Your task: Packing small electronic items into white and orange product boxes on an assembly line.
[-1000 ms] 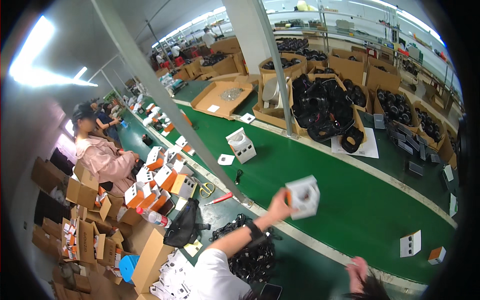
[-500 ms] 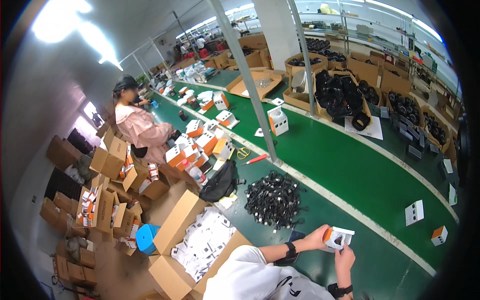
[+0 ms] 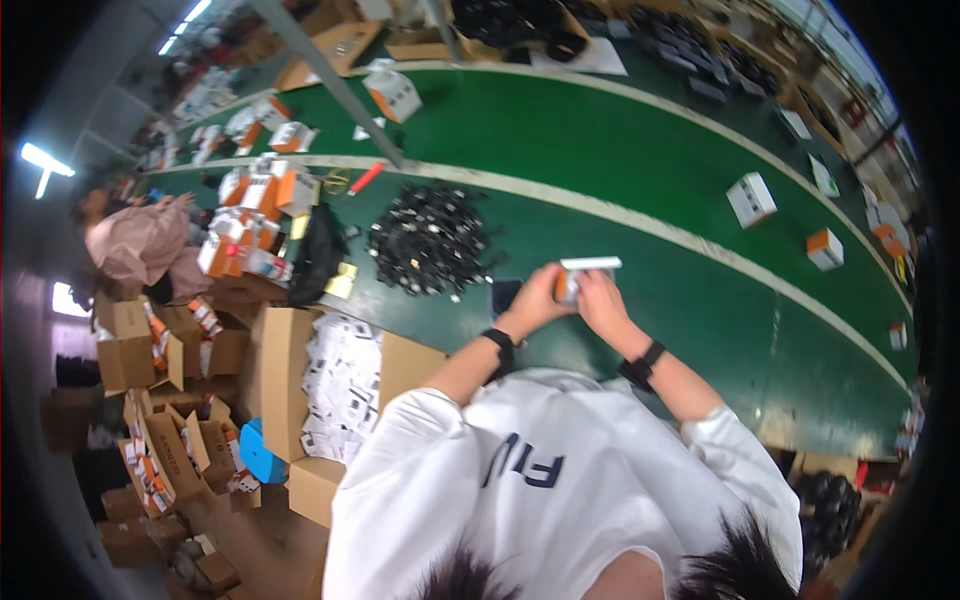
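Above the green bench, my left hand [image 3: 536, 302] grips a small orange-and-white box [image 3: 568, 289] from its left side. The box's white flap stands open along the far edge. Closed fingers of my right hand [image 3: 604, 308] press at the box's open side, and they hide most of what is inside. A dark flat, phone-like thing [image 3: 506, 298] lies beside my left hand. Farther left on the bench is a heap of black cables [image 3: 428, 240] with light-coloured plugs.
An open carton [image 3: 283, 385] of white leaflets stands left of me, near a blue stool [image 3: 262, 455]. Orange-and-white boxes [image 3: 262, 192], a black bag [image 3: 317, 255] and a red-handled tool [image 3: 367, 179] lie beyond. A metal post [image 3: 335, 85] rises there. A person [image 3: 150, 240] sits far left.
My view has tipped down and swung right, so the bench and my arms sit differently in it. My right hand has moved in closer over the box's open side.
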A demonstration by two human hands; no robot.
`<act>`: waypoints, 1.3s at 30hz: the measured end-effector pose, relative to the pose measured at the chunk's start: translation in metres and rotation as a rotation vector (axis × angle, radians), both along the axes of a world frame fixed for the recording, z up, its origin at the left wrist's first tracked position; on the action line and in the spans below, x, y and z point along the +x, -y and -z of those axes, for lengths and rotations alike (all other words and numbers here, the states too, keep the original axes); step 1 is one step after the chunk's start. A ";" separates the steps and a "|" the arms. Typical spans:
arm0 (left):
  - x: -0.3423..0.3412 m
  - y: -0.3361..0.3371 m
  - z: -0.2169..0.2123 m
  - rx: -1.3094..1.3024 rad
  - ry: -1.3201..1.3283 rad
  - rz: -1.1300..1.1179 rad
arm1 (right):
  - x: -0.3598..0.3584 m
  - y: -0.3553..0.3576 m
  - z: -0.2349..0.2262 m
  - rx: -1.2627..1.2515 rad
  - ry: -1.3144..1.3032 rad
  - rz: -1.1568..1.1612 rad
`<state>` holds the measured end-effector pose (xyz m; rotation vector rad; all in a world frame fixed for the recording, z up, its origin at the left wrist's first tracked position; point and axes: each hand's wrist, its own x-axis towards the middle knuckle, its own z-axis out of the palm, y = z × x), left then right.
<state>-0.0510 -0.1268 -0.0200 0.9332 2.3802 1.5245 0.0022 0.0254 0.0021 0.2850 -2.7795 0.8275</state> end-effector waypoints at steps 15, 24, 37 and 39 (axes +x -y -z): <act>0.009 0.001 0.002 -0.043 0.260 0.086 | 0.008 -0.010 0.005 -0.028 0.137 -0.212; 0.024 -0.017 -0.005 -0.042 0.265 -0.089 | 0.002 -0.014 0.017 -0.338 0.092 -0.094; 0.032 -0.036 0.010 -0.187 0.007 -0.271 | 0.014 -0.022 -0.002 -0.300 -0.009 0.044; 0.031 -0.036 0.018 -0.018 -0.004 -0.316 | 0.012 -0.018 -0.004 -0.352 -0.011 0.090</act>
